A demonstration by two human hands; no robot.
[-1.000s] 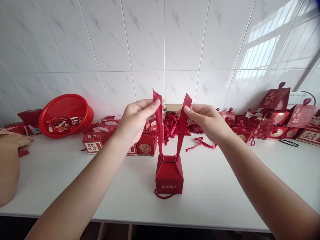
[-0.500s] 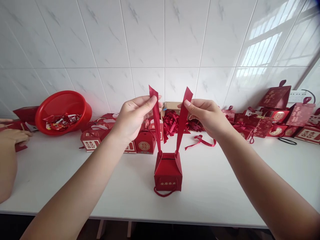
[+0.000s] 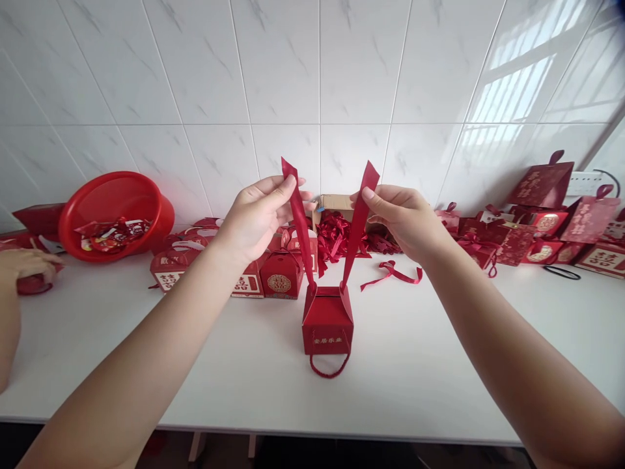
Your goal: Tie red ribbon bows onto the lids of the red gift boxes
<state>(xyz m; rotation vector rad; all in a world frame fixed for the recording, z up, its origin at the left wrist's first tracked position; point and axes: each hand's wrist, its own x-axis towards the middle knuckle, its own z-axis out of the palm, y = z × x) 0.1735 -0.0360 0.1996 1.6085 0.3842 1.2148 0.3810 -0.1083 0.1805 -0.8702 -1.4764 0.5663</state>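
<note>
A small dark red gift box (image 3: 327,322) with gold lettering is at the middle of the white table. Its red cord handle (image 3: 329,376) loops down in front. A wide red ribbon (image 3: 303,234) comes up from the box's top corners, its two slanted ends spread in a V. Thumb and fingers of my left hand (image 3: 263,212) pinch the left end. The right end is pinched in my right hand (image 3: 398,212), at about the same height. Both ribbon lengths look taut. Whether the box rests on the table or hangs slightly above it, I cannot tell.
Several printed red boxes (image 3: 280,275) stand behind my left forearm. A red basin (image 3: 168,215) with wrapped pieces leans at the left, near another person's hand (image 3: 29,264). Loose ribbons (image 3: 336,238) lie by a cardboard box (image 3: 336,202). More gift boxes (image 3: 541,185) are stacked right.
My hands have moved slightly apart, spreading the ribbon ends wider. The box has shifted a little upward in view, and its cord loop hangs lower below it. The other person's hand has moved.
</note>
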